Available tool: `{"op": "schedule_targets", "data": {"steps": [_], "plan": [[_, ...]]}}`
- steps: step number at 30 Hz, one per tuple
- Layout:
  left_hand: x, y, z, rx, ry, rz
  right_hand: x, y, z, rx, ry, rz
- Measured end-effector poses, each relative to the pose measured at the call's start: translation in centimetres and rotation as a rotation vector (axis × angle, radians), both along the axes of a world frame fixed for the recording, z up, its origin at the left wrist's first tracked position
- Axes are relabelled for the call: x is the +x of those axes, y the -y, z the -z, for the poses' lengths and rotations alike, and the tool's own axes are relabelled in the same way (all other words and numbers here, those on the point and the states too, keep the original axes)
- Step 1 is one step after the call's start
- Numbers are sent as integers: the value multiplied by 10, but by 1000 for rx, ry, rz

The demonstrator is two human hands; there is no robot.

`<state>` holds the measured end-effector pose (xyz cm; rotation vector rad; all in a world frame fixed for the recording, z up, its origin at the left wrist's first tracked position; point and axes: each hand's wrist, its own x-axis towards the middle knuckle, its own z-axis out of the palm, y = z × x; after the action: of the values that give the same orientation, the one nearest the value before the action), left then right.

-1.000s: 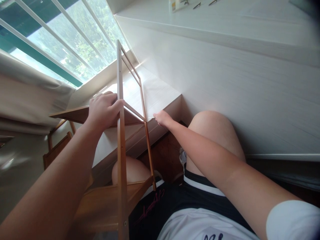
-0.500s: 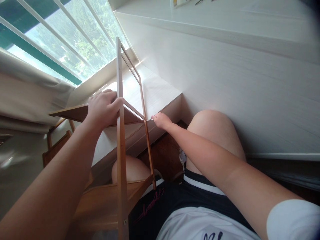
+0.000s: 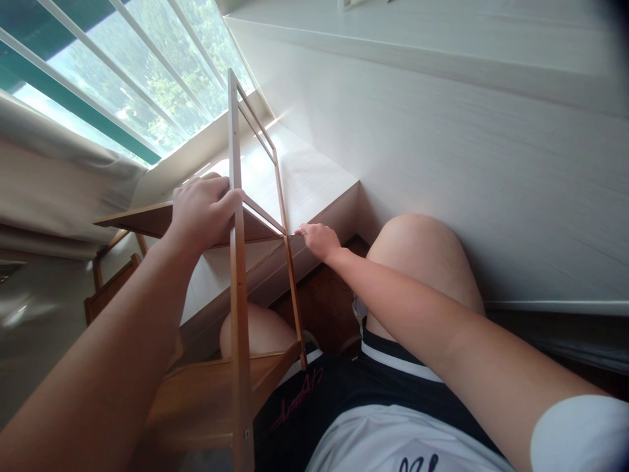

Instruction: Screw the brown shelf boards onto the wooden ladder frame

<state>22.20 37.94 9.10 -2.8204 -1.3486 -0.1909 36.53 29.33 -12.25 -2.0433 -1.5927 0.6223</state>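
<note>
A wooden shelf rack stands tilted between my legs, with slim uprights and brown shelf boards. My left hand is closed around its near upright, the thumb across the front edge and the fingers behind, over the upper shelf board. At the far upright, my right hand pinches a thin metal tool, which looks like a hex key. Its tip meets the joint where the upper board joins that upright. Most of the tool is hidden in my fingers. A lower shelf board lies close to my lap.
Behind the rack is a pale low ledge under a barred window. A whitish panel rises on the right to a worktop. A curtain hangs at left, above another wooden piece.
My right hand shifts slightly at the joint and its fingers change position on the tool. My left hand keeps its hold, and the rack stays nearly still.
</note>
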Motion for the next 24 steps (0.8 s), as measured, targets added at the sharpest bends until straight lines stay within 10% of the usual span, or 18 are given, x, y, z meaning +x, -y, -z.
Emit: {"op": "schedule_targets", "data": {"steps": [12, 24], "plan": [[-3, -2, 1, 2, 8, -8, -9, -5, 21, 59, -263, 157], [-1, 3, -1, -17, -9, -18, -11, -24, -3, -234, -869, 292]]}}
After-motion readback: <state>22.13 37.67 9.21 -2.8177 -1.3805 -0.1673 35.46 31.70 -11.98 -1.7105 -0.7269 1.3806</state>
